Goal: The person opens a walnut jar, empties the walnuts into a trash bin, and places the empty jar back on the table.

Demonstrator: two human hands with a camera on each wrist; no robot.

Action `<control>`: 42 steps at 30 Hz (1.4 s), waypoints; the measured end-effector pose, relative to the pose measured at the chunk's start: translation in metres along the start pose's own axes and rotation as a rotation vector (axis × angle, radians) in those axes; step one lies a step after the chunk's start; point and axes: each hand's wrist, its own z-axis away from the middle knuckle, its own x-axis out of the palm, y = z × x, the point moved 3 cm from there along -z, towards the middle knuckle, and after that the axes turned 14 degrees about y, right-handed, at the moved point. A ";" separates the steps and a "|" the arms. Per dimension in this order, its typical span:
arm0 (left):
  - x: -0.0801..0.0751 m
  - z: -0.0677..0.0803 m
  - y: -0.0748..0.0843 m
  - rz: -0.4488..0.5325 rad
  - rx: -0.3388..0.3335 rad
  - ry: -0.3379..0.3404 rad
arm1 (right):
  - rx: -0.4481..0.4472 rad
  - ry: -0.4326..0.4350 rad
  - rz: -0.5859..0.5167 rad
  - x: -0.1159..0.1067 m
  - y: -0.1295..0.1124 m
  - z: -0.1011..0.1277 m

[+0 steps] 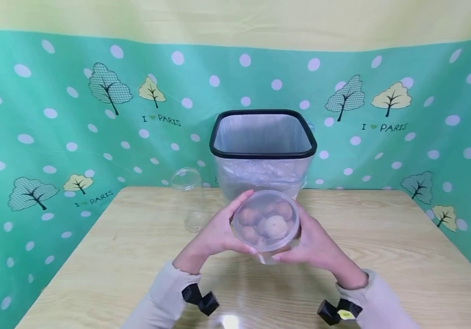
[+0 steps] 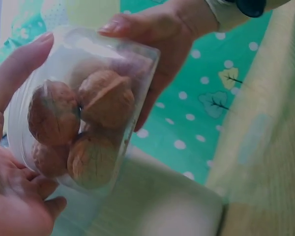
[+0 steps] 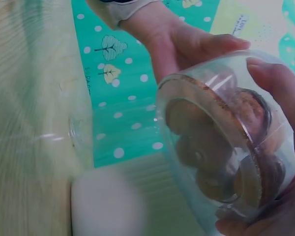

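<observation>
Both hands hold up a clear plastic jar (image 2: pixel 101 44) with a translucent round lid (image 1: pixel 256 199) on top, tilted toward the head camera. Several brown walnuts (image 2: pixel 108 101) lie inside, one paler than the others in the head view. My left hand (image 1: pixel 216 233) grips the jar's left side, thumb toward me. On the opposite side, my right hand (image 1: pixel 315 240) grips it in the same way. The right wrist view shows the jar's round base (image 3: pixel 199 110) with walnuts behind it. The jar is above the table, in front of a bin (image 1: pixel 260 176).
A second tall clear jar (image 1: pixel 194 196), its top uncovered, stands on the wooden table (image 1: pixel 116 256) left of the bin. The bin has a black rim (image 1: pixel 263 156) and a plastic liner. A green dotted cloth (image 1: pixel 136 155) hangs behind and at both sides.
</observation>
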 end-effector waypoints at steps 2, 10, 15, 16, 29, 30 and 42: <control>-0.002 0.000 -0.005 0.017 -0.002 -0.009 | 0.016 -0.002 0.023 0.002 0.001 -0.001; -0.006 0.005 -0.021 0.033 0.007 -0.004 | -0.007 0.003 0.041 0.008 0.003 -0.005; -0.006 0.009 -0.027 0.074 0.001 0.010 | -0.021 -0.013 0.004 0.012 0.008 -0.004; -0.005 0.010 -0.028 0.081 -0.003 0.011 | -0.017 -0.013 -0.002 0.013 0.009 -0.003; 0.002 0.017 -0.024 0.003 -0.018 0.067 | -0.045 -0.021 0.016 0.013 0.008 -0.001; 0.002 0.018 -0.023 0.000 -0.017 0.075 | -0.049 -0.022 0.012 0.013 0.008 -0.001; 0.008 0.023 -0.025 0.079 -0.042 0.119 | -0.062 0.005 0.044 0.017 0.007 0.002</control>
